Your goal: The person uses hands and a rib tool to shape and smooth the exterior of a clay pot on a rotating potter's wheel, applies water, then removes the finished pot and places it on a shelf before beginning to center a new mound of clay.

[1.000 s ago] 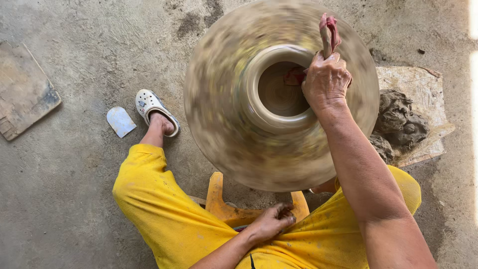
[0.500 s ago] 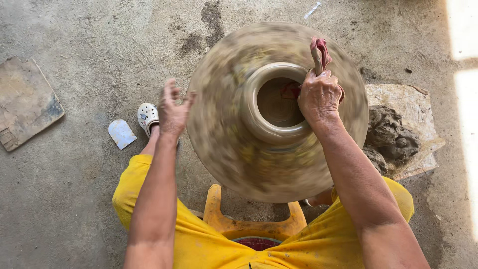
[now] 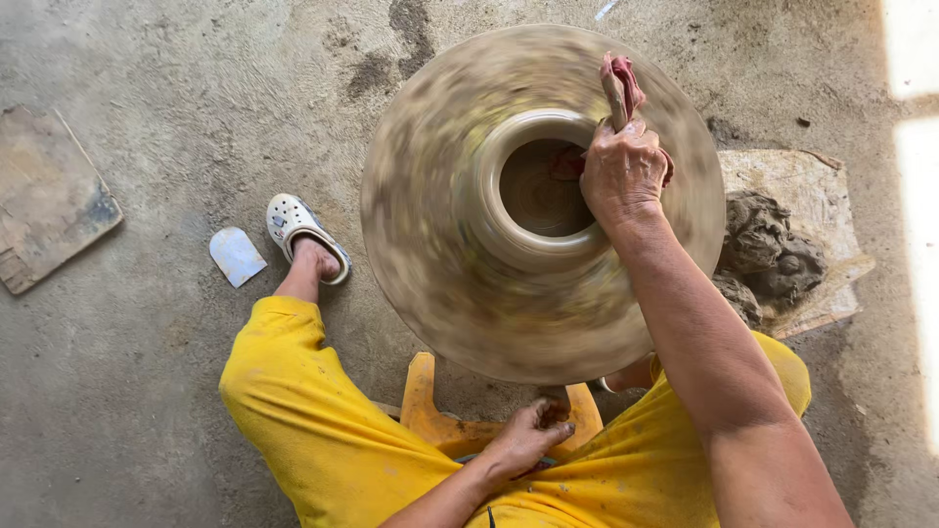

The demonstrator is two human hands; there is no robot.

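- Step in hand looks like smoothing the rim: the right hand [image 3: 626, 174] is curled over the far-right edge of the clay pot's [image 3: 540, 200] mouth, pinching a reddish wet rag [image 3: 622, 86] against the lip.
- The pot sits centre frame, blurred, so it seems to be spinning. Wide flaring shoulder, narrow round neck, wet tan clay with a slick sheen.
- The left hand [image 3: 529, 433] is down near the body, fingers loosely curled on the orange stool [image 3: 430, 411], holding nothing I can make out.
- Next move, I'd guess, calls for light, even pressure.
- Lumpy dark raw clay [image 3: 773, 244] sits on a slab to the right.
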